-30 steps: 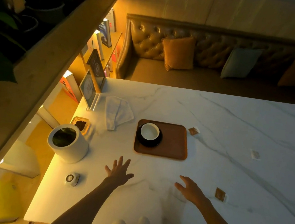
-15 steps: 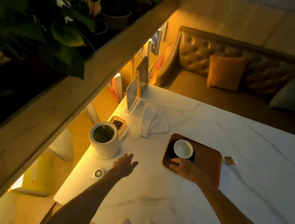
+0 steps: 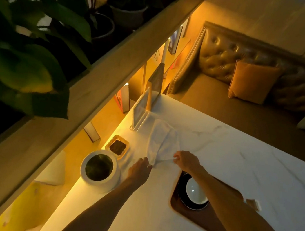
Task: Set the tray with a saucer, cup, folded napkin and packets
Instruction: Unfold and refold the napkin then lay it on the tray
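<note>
A white cloth napkin (image 3: 161, 142) lies loosely on the marble table (image 3: 246, 174), near its left edge. My left hand (image 3: 140, 169) pinches the napkin's near left corner, and my right hand (image 3: 186, 160) pinches its near right corner. A brown tray (image 3: 193, 216) sits to the right of my hands, partly under my right forearm. On it stands a white cup (image 3: 195, 191) on a black saucer (image 3: 185, 200). A small packet (image 3: 254, 203) lies on the table past the tray, beside my right arm.
A white cylindrical pot (image 3: 100, 168) stands at the table's left edge, with a small yellow dish (image 3: 118, 146) behind it. A clear sign holder (image 3: 140, 110) stands beyond the napkin. A leather bench with an orange cushion (image 3: 252, 81) runs along the far side.
Both hands have moved forward to the napkin and taken hold of its near corners. My right hand left the cup and saucer on the tray. The view has swung left.
</note>
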